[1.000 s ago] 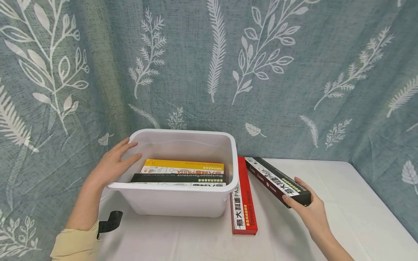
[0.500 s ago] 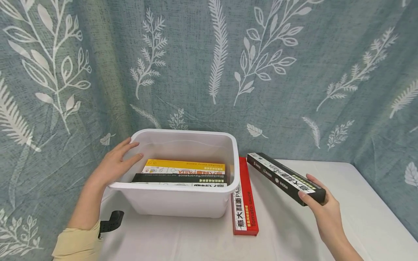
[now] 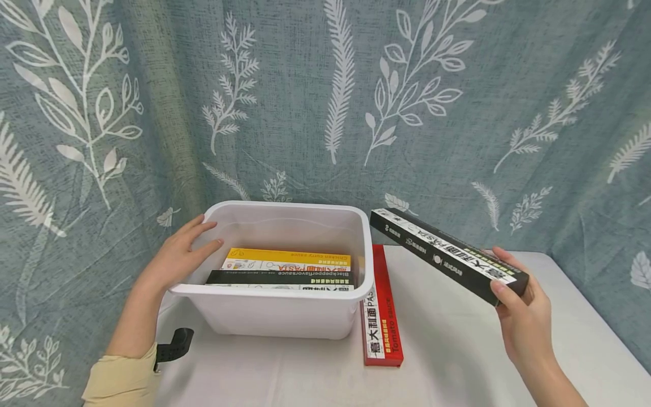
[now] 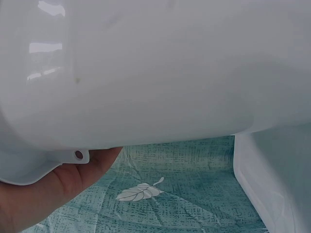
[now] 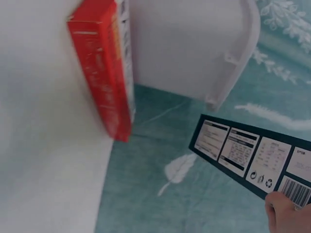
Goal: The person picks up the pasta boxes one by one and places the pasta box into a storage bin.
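Observation:
My right hand [image 3: 526,316] grips the near end of a black pasta box [image 3: 447,246], thumb on one side and fingers round the other. The box is held tilted above the table, its far end raised near the bin's right rim. In the right wrist view, the printed panels and barcode of the pasta box [image 5: 243,155] show. My left hand [image 3: 180,254] rests on the left rim of a white plastic bin [image 3: 274,314], fingers spread. Inside the bin lie a yellow pasta box [image 3: 290,255] and another black pasta box [image 3: 280,278].
A red tomato sauce pasta box [image 3: 389,316] lies on the white-covered table [image 3: 300,373], along the bin's right side. A teal curtain [image 3: 285,113] with white leaf patterns hangs behind and to the sides. A black strap piece [image 3: 175,345] sticks out from my left wrist.
My right hand has lifted the black pasta box and carried it right; the box's far end has risen most. The left hand, bin and red box stay in place.

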Demonstrator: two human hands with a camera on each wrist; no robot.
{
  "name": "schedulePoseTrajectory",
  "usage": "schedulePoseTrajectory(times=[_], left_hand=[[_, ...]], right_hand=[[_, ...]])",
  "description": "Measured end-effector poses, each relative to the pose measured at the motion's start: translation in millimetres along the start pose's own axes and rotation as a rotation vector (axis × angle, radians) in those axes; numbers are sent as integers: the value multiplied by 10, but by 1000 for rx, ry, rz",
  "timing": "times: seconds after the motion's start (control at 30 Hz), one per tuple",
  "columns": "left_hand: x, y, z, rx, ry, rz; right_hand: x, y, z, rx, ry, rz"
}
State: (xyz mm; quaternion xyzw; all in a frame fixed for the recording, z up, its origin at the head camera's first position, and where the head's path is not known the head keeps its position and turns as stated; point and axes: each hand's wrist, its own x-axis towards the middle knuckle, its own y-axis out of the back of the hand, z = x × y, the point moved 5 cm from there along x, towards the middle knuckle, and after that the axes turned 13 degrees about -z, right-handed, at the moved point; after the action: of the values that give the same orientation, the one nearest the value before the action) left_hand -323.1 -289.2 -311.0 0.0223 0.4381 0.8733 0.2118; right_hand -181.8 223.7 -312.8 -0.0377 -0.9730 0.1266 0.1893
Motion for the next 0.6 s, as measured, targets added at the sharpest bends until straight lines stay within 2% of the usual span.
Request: schedulePoseTrajectory(times=[0.2, 0.37, 0.6], left_hand=[[3, 12, -6, -4, 1, -8], [-10, 9, 6, -2, 0, -3], [-12, -2, -6, -5, -3, 4]], right_hand=[[65, -158, -96, 82, 102, -36], [140, -295, -115, 170, 141, -105], [251, -564, -54, 119, 130, -195]])
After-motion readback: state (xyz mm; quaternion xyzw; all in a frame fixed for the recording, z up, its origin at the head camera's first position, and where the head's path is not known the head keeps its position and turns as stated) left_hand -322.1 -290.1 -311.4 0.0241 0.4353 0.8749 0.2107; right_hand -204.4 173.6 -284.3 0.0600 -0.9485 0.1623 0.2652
